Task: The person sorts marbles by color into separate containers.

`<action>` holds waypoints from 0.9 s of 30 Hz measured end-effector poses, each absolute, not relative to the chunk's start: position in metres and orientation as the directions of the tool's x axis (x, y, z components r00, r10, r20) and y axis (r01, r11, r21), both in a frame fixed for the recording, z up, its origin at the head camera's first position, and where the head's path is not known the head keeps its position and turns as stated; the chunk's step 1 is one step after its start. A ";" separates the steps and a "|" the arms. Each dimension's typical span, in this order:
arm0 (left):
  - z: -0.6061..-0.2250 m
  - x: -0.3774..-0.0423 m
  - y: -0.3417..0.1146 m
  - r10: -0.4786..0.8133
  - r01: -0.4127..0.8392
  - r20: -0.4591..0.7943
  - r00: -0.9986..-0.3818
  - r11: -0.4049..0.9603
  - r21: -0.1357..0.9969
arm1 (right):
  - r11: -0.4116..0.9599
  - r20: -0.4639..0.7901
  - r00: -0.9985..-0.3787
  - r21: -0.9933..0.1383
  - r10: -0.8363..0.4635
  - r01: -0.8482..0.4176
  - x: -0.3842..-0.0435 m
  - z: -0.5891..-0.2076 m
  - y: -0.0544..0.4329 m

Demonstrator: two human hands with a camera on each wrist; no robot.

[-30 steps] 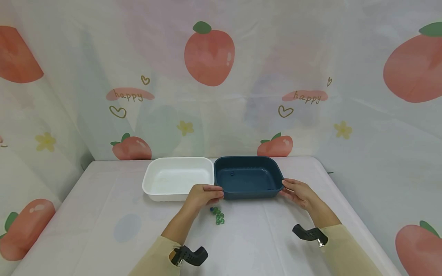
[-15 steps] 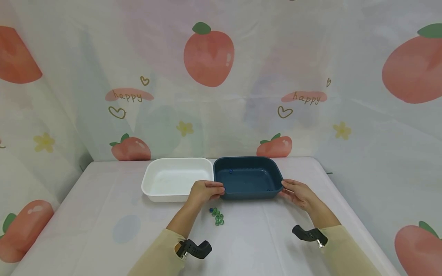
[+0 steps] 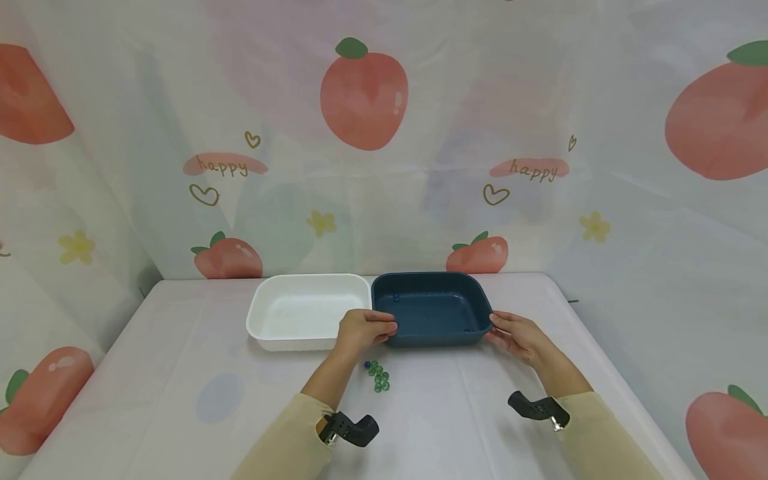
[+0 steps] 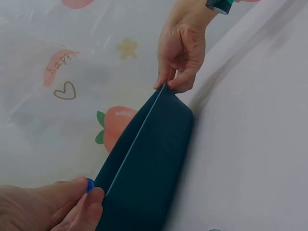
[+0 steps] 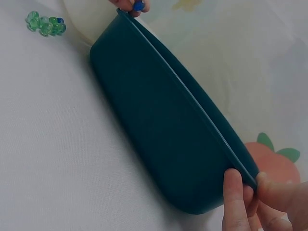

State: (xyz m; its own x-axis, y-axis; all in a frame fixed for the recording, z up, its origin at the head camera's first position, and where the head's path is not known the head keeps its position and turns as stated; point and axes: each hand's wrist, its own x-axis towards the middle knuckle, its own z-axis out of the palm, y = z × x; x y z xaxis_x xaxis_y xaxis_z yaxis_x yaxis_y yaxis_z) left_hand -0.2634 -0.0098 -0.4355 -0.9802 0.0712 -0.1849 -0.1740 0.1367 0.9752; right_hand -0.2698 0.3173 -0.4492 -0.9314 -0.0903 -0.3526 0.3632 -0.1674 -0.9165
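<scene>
My left hand (image 3: 363, 331) is at the near left corner of a dark blue plastic basin (image 3: 437, 339). Its thumb and fingers pinch a blue glass marble (image 4: 90, 186), which also shows at the rim in the right wrist view. My right hand (image 3: 519, 339) grips the basin's right end, thumb on the rim and fingers (image 5: 234, 185) against the outer wall. Small dark marbles (image 3: 397, 298) lie on the basin floor. On the cloth in front sit several green marbles (image 3: 382, 383) in a cluster, with one blue marble (image 3: 367, 365) at its end.
A white basin (image 3: 282, 345) stands close against the blue one on the left. Both rest near the back edge of a table (image 3: 150, 373) covered in white cloth. Fruit-print fabric (image 3: 384, 200) hangs behind and at the sides.
My left hand has shifted a little right and away along the blue basin's left corner. A marble on the basin floor has moved slightly left. My right hand has stayed put.
</scene>
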 end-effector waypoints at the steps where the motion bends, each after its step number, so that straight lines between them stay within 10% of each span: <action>1: -0.435 -0.264 -0.009 0.069 -0.171 -0.182 -0.981 0.140 0.975 | -0.170 -0.352 -0.932 -0.916 -0.090 0.363 -0.269 -0.449 0.317; 27: -0.439 -0.264 -0.001 0.019 -0.141 -0.148 -0.989 0.211 0.967 | -0.169 -0.357 -0.931 -0.915 -0.077 0.365 -0.269 -0.448 0.317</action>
State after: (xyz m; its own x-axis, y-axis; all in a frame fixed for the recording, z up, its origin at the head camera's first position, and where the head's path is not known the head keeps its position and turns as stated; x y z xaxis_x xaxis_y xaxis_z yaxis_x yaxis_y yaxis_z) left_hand -0.2636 -0.0006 -0.4393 -0.9888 0.0188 -0.1478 -0.1406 0.2113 0.9673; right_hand -0.2695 0.3165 -0.4479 -0.9308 -0.0766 -0.3574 0.3654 -0.1691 -0.9154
